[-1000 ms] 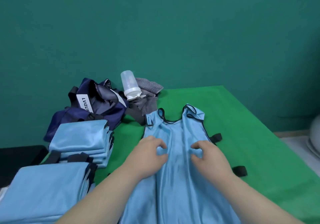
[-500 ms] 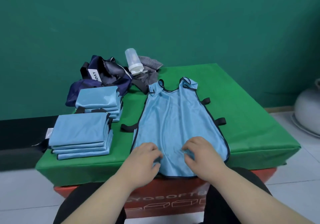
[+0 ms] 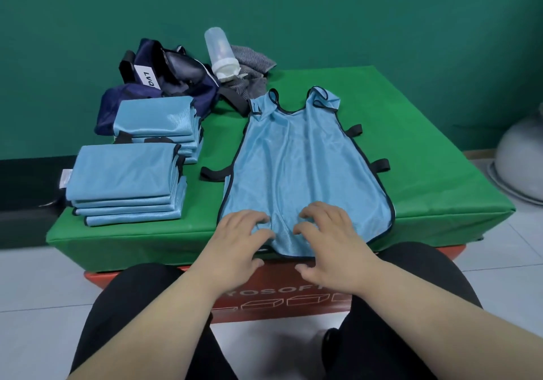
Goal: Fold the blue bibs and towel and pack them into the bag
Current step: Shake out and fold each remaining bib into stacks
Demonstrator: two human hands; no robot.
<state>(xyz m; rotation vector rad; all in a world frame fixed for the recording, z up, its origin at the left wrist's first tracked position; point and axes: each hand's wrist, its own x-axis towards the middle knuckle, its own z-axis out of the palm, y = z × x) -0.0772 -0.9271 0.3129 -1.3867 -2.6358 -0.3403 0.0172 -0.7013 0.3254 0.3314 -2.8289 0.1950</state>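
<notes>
Hands: two, both low on the one unfolded blue bib [image 3: 302,174].

Left hand [image 3: 238,241]: fingers spread and lightly bent, tips resting on the cloth just above the hem. The thumb hangs free below the hem, clear of the fingers. No fabric is seen caught in it.

Right hand [image 3: 332,244]: just beside the left, in the same posture, with fingertips on the cloth and the thumb loose below. It grips nothing that can be seen.

The unfolded blue bib lies flat under both hands and runs away from them, neck end farthest. Three black straps show: one on the left-hand side, two on the right.

Folded bibs: two stacks, both left of the left hand. The near stack [image 3: 123,180] shows at least four layers. The far stack [image 3: 155,118] lies just beyond it; its count cannot be told.

One navy bag [image 3: 164,86] lies beyond the far stack, crumpled, with a white label.

One grey towel [image 3: 252,65] lies well ahead of the hands, unfolded, past the bib's neck. One clear bottle [image 3: 220,53] leans on it.

All of this rests on one green mat [image 3: 426,144].
</notes>
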